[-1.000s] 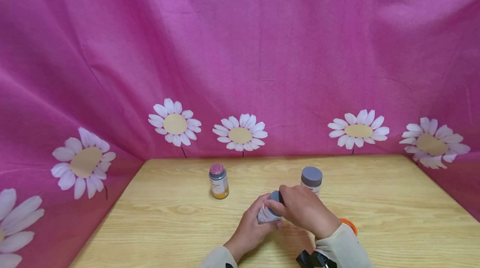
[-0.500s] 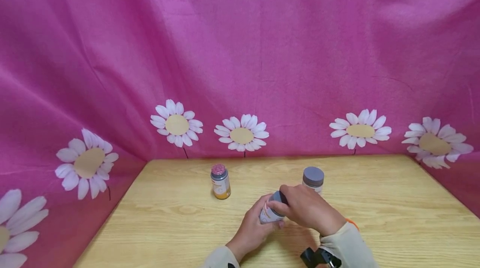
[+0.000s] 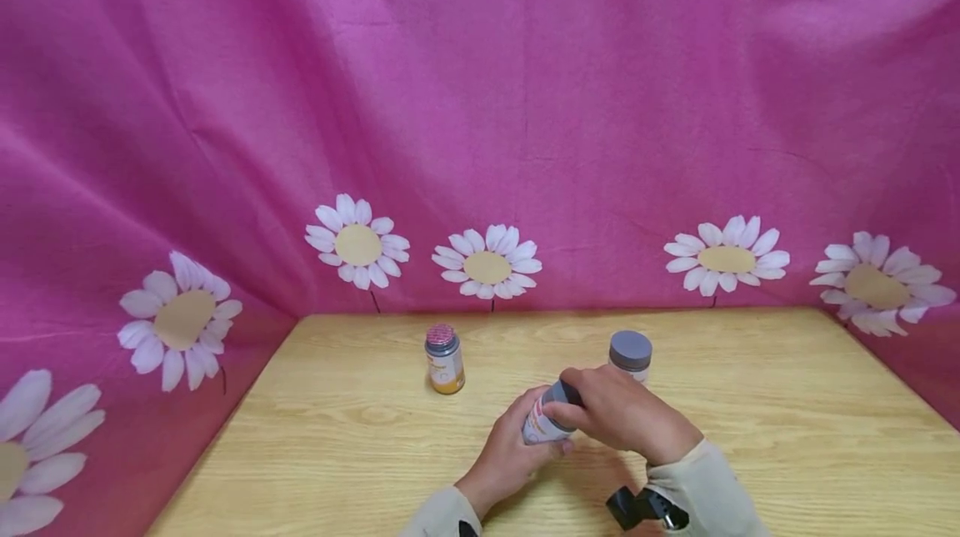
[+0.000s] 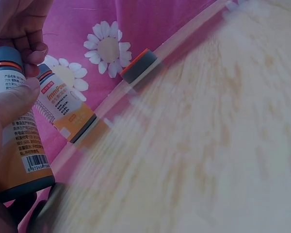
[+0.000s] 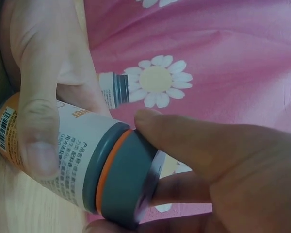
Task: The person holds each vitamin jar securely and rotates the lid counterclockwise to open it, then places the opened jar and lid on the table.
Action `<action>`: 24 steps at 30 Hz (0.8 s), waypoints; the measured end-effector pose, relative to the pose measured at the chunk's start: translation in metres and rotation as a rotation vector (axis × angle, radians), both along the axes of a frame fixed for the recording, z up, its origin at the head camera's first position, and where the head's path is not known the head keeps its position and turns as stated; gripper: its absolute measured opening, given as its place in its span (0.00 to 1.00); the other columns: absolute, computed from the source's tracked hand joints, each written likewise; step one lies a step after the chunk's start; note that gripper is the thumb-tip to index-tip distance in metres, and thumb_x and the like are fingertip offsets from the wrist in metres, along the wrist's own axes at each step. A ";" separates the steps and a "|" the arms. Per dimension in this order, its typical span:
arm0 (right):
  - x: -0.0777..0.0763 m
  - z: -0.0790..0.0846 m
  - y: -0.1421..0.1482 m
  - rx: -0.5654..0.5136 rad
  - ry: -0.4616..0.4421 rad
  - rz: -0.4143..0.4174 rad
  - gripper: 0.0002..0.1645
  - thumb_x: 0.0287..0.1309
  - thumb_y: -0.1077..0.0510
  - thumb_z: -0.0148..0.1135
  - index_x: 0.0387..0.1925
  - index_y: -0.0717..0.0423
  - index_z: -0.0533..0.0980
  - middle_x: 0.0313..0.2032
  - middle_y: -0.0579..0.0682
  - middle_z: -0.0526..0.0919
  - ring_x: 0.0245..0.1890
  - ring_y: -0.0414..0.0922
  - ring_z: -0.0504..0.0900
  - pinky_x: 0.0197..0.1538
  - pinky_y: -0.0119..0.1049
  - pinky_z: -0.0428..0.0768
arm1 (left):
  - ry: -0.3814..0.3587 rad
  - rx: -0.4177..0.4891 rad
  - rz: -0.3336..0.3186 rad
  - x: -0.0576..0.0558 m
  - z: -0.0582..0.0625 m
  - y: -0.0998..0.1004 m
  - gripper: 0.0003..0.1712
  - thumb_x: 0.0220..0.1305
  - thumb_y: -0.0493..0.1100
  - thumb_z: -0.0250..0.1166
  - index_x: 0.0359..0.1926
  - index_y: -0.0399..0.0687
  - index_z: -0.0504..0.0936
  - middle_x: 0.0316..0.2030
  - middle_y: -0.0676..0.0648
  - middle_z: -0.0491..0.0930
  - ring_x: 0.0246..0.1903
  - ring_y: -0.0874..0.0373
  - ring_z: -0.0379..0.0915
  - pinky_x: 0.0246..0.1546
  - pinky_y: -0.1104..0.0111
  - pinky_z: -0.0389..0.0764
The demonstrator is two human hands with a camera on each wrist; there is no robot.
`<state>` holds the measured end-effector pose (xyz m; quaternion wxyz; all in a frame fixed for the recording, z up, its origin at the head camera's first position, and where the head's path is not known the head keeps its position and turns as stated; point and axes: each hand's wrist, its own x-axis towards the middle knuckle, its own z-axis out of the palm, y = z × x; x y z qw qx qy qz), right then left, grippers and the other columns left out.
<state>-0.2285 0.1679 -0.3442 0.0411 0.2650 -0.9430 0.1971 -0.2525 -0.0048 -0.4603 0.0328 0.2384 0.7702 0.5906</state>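
My left hand [image 3: 508, 454] grips the body of a white and orange pill bottle [image 4: 19, 131] with a grey cap, its thumb across the label. The bottle is tilted, cap end up toward the right. My right hand [image 3: 626, 412] pinches the grey cap [image 5: 126, 174] between thumb and fingers. An orange ring circles the cap's lower edge, right beside the bottle's grey neck in the right wrist view.
Back left stands a similar bottle [image 3: 446, 362] with a pink printed seal on top and no cap. A capped bottle [image 3: 631, 351] stands behind my right hand. A loose grey cap [image 4: 139, 66] with an orange rim lies on the wooden table [image 3: 337, 454], hidden in the head view.
Both hands keep hold of the bottle and its cap, with little visible movement. The head view has shifted slightly, and the orange rim near my right sleeve has gone out of sight behind it.
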 end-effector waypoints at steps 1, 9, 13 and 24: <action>0.000 0.000 0.000 0.001 0.001 0.003 0.19 0.59 0.40 0.62 0.31 0.53 0.76 0.19 0.39 0.69 0.20 0.37 0.67 0.23 0.31 0.65 | 0.002 0.002 -0.001 0.000 0.000 0.000 0.34 0.56 0.46 0.73 0.62 0.69 0.70 0.51 0.59 0.74 0.47 0.61 0.72 0.51 0.66 0.70; -0.003 -0.002 0.001 -0.007 0.026 0.043 0.18 0.60 0.42 0.62 0.28 0.51 0.74 0.18 0.38 0.67 0.19 0.36 0.65 0.23 0.31 0.64 | 0.001 -0.001 0.003 -0.001 -0.002 0.000 0.34 0.56 0.46 0.73 0.61 0.69 0.70 0.50 0.59 0.75 0.47 0.61 0.72 0.51 0.66 0.70; -0.003 0.000 0.007 -0.012 0.067 0.069 0.17 0.61 0.44 0.62 0.27 0.50 0.71 0.18 0.38 0.66 0.18 0.35 0.64 0.22 0.30 0.63 | 0.030 0.008 -0.011 -0.003 0.000 0.003 0.35 0.55 0.46 0.73 0.62 0.69 0.70 0.51 0.58 0.75 0.47 0.61 0.72 0.51 0.67 0.71; 0.008 -0.006 0.015 -0.002 0.085 0.194 0.28 0.55 0.57 0.69 0.58 0.47 0.75 0.37 0.44 0.77 0.36 0.38 0.73 0.38 0.38 0.71 | 0.044 -0.028 -0.009 0.001 -0.004 -0.001 0.32 0.55 0.51 0.72 0.61 0.63 0.71 0.46 0.55 0.78 0.41 0.62 0.73 0.43 0.69 0.74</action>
